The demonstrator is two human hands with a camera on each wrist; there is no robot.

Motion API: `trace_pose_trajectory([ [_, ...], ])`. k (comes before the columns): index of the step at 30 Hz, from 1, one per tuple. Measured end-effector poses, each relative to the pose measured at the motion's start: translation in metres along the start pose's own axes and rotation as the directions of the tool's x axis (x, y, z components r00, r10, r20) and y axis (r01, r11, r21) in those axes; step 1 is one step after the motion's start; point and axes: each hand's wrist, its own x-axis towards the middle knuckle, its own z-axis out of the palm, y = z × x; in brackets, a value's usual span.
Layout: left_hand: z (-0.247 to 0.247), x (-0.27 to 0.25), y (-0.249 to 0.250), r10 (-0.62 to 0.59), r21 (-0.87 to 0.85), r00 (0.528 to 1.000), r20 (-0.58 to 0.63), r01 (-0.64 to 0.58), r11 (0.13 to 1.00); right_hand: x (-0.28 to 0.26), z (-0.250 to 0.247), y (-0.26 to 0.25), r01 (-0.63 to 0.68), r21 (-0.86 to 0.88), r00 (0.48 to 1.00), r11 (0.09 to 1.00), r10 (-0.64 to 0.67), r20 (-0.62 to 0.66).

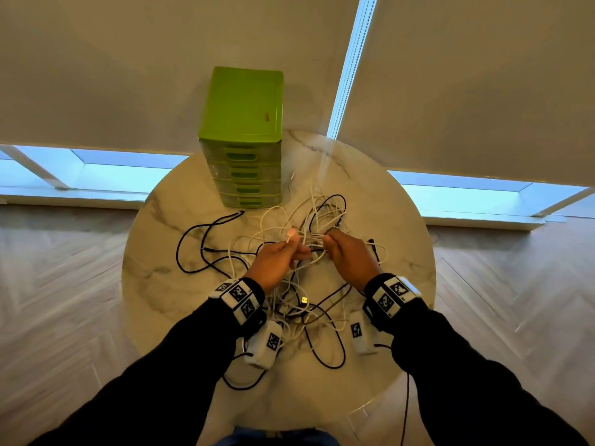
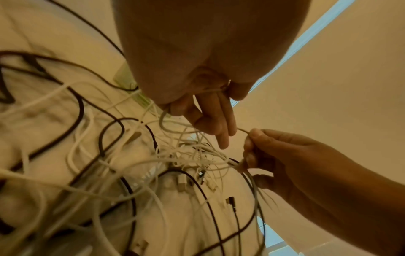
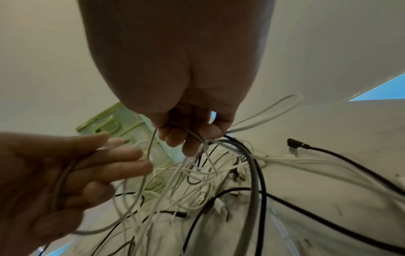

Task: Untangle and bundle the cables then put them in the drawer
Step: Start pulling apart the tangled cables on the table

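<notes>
A tangle of white cables point(image 1: 318, 214) and black cables point(image 1: 193, 233) is spread over the round marble table point(image 1: 396, 220). My left hand point(image 1: 291, 243) pinches a thin white cable lifted out of the heap, which also shows in the left wrist view point(image 2: 162, 119). My right hand point(image 1: 331, 243), just to the right, grips a bunch of white strands point(image 3: 206, 145). In the right wrist view the right hand's fingers point(image 3: 175, 136) curl round those strands. The green drawer unit point(image 1: 244, 136) stands behind the heap with all its drawers shut.
A black cable with an angled plug point(image 3: 295, 145) lies to the right of the heap. A yellow-tipped USB plug point(image 1: 304, 300) lies between my wrists. The table rim point(image 1: 128, 252) drops to a wooden floor. Window blinds and a bead chain point(image 1: 347, 75) hang behind.
</notes>
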Motion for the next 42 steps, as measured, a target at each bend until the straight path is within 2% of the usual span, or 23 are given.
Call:
trace_pose_trajectory([
  [3,0.012,-0.001,0.002,0.015,-0.002,0.996,0.084,-0.015,1.000,-0.007,0.011,-0.016,0.091,0.087,0.996,0.992,-0.093,0.018],
  [6,0.018,0.001,0.002,0.045,-0.131,0.998,0.043,-0.039,0.991,-0.016,0.020,-0.031,0.130,0.203,0.990,0.971,-0.138,0.026],
  [9,0.019,0.003,-0.002,0.084,-0.247,0.996,0.006,-0.080,0.966,-0.023,0.021,-0.029,0.144,0.189,0.988,0.971,-0.152,0.028],
  [11,0.018,0.003,0.002,0.069,-0.329,0.997,-0.040,-0.079,0.941,-0.026,0.020,-0.021,0.132,0.147,0.988,0.980,-0.142,0.064],
  [15,0.003,0.009,0.021,-0.013,-0.617,0.986,-0.169,-0.096,0.781,-0.026,0.021,0.008,0.150,0.023,0.966,0.988,-0.152,0.209],
  [18,-0.026,0.013,0.036,0.014,-0.682,0.957,-0.291,-0.218,0.698,-0.024,0.012,0.034,0.136,-0.105,0.962,0.985,-0.105,0.254],
  [20,-0.050,0.013,0.048,0.068,-0.641,0.924,-0.376,-0.313,0.701,-0.020,0.001,0.046,0.063,-0.211,0.964,0.976,-0.005,0.266],
  [21,-0.061,0.012,0.053,0.116,-0.566,0.902,-0.416,-0.357,0.743,-0.017,-0.003,0.047,0.033,-0.267,0.964,0.963,0.040,0.263],
  [23,-0.069,0.012,0.056,0.248,-0.297,0.867,-0.432,-0.397,0.868,-0.006,-0.008,0.040,0.007,-0.350,0.969,0.937,0.079,0.233],
  [24,-0.067,0.009,0.058,0.304,-0.143,0.867,-0.394,-0.385,0.912,0.001,-0.010,0.031,-0.008,-0.345,0.979,0.939,0.078,0.190],
  [26,-0.052,0.000,0.055,0.328,0.057,0.909,-0.257,-0.325,0.944,0.014,-0.008,0.010,-0.014,-0.211,0.996,0.977,0.033,0.084],
  [28,-0.034,-0.006,0.045,0.281,0.137,0.951,-0.133,-0.263,0.955,0.018,-0.007,-0.016,0.035,-0.059,0.999,0.998,-0.032,0.039],
  [29,-0.027,-0.008,0.040,0.244,0.167,0.964,-0.109,-0.224,0.960,0.019,-0.005,-0.025,0.070,-0.031,0.997,0.997,-0.068,0.042],
  [31,-0.018,-0.007,0.029,0.159,0.160,0.983,-0.093,-0.143,0.977,0.015,-0.004,-0.042,0.134,-0.019,0.988,0.991,-0.132,0.080],
  [33,-0.013,-0.004,0.025,0.102,0.064,0.993,-0.065,-0.098,0.993,0.009,-0.002,-0.050,0.182,0.017,0.973,0.983,-0.183,0.137],
  [38,-0.003,0.000,0.033,0.145,0.000,0.983,-0.115,-0.146,0.989,-0.003,0.005,-0.049,0.230,0.077,0.950,0.970,-0.241,0.199],
  [42,-0.014,-0.001,0.043,0.186,0.006,0.950,-0.252,-0.191,0.982,-0.013,0.003,-0.023,0.143,0.046,0.963,0.989,-0.150,0.225],
])
